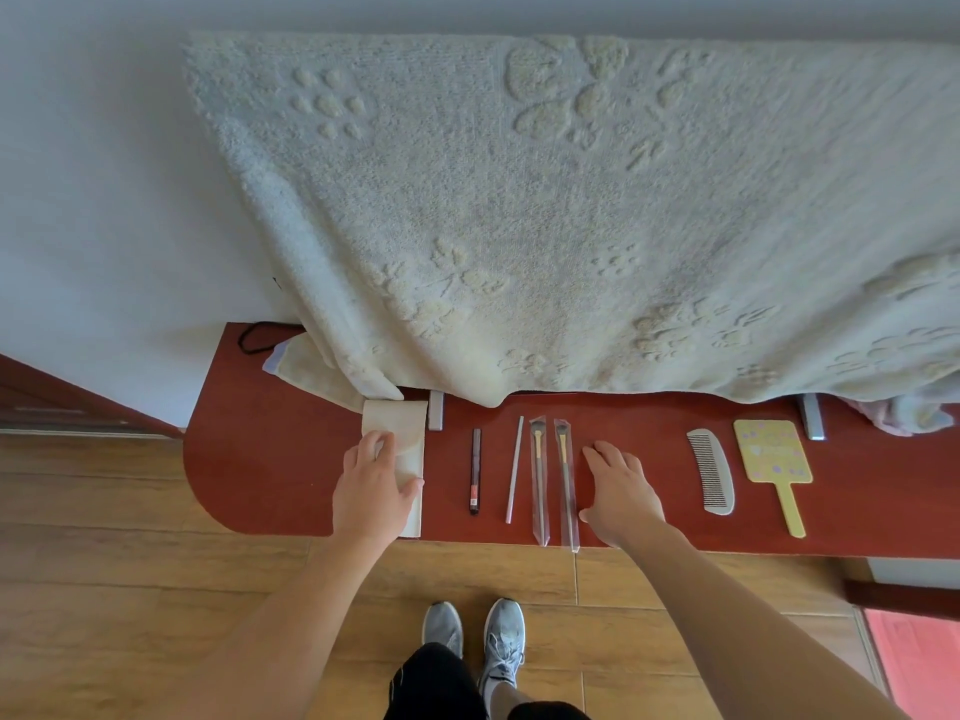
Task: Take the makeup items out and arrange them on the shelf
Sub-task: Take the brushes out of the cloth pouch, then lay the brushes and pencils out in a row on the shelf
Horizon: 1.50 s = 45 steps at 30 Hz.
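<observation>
- Clearly most of the kit is out. On the red-brown wooden shelf [270, 459] lie, in a row and apart from one another, a dark slim pencil [475, 470], a pale thin stick [514, 470], two brushes in clear plastic sleeves [539, 480], a grey curved comb [710, 472] and a yellow hand mirror [773, 454].
- The left hand [376, 480] rests on a cream fabric pouch [397, 420] at the row's left end. Its fingers lie fairly flat over the cloth, and no firm pinch shows.
- The right hand [621, 491] lies palm-down on the shelf just right of the sleeved brushes, fingers straight and spread, holding nothing.
- The pouch looks soft and limp and would likely sag from one corner, so hold it at the mouth. Whether anything is left inside cannot be told.
- The sleeved brushes are probably light and slippery, and their lower tips overhang the front edge. Pinching mid-handle seems safest.
- A cream tufted towel [519, 226] hangs behind the row.
</observation>
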Each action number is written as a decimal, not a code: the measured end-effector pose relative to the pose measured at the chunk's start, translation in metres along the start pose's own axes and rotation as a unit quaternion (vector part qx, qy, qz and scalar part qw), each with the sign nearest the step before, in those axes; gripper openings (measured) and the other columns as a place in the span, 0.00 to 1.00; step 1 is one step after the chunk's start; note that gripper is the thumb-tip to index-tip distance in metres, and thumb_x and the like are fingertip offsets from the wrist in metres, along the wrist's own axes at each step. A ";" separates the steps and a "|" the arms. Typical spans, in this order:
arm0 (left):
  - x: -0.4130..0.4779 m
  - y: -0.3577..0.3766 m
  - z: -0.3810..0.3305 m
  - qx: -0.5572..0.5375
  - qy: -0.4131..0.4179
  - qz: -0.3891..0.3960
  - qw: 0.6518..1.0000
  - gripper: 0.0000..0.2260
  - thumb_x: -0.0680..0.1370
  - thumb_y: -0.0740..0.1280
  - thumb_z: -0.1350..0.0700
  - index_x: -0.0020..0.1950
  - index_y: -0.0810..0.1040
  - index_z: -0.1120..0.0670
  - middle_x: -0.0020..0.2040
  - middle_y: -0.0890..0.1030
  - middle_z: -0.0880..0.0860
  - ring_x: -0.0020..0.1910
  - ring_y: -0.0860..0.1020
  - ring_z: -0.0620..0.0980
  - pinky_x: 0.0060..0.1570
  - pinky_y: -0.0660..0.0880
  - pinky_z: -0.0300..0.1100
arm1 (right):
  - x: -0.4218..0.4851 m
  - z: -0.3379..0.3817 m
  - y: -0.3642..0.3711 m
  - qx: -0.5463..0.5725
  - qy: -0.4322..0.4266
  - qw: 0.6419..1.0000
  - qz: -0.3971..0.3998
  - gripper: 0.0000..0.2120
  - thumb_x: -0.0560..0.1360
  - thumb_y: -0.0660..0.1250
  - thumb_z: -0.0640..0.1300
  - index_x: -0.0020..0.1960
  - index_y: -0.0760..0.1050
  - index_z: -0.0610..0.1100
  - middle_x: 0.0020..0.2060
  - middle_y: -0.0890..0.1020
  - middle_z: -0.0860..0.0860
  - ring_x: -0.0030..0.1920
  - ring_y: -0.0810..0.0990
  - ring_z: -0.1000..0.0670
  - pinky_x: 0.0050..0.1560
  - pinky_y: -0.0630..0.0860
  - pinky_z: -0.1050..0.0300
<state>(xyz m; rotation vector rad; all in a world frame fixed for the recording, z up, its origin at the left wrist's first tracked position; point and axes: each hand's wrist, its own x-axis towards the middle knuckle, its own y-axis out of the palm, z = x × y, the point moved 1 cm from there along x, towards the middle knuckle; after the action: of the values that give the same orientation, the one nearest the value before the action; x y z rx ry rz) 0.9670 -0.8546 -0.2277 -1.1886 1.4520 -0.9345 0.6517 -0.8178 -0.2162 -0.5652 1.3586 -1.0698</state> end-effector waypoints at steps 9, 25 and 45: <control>-0.006 -0.013 -0.016 -0.042 0.071 -0.031 0.996 0.26 0.78 0.69 0.47 0.74 0.68 0.55 0.72 0.70 0.55 0.70 0.69 0.54 0.66 0.73 0.47 | -0.003 0.003 -0.001 -0.005 0.011 1.000 0.006 0.42 0.73 0.72 0.48 0.79 0.51 0.50 0.78 0.52 0.55 0.76 0.52 0.47 0.70 0.68 0.49; 0.021 0.008 -0.089 -0.157 -0.060 0.102 0.981 0.15 0.75 0.72 0.48 0.56 0.76 0.55 0.41 0.82 0.50 0.38 0.83 0.49 0.39 0.82 0.43 | -0.001 0.002 0.001 0.005 0.013 1.000 -0.003 0.42 0.73 0.73 0.48 0.79 0.51 0.52 0.77 0.53 0.56 0.76 0.53 0.48 0.69 0.70 0.51; -0.009 -0.067 -0.095 -0.369 0.006 0.132 0.920 0.08 0.76 0.70 0.53 0.54 0.80 0.48 0.43 0.82 0.46 0.40 0.83 0.46 0.44 0.83 0.50 | -0.005 0.003 -0.022 -0.001 -0.024 1.000 0.020 0.39 0.73 0.72 0.48 0.78 0.56 0.49 0.77 0.57 0.53 0.75 0.57 0.48 0.68 0.70 0.49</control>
<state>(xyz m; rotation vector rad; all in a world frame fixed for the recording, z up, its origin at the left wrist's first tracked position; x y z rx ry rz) 0.8878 -0.8627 -0.1425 -1.4547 1.9991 -0.1857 0.6494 -0.8242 -0.1948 -0.5594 1.3245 -1.0157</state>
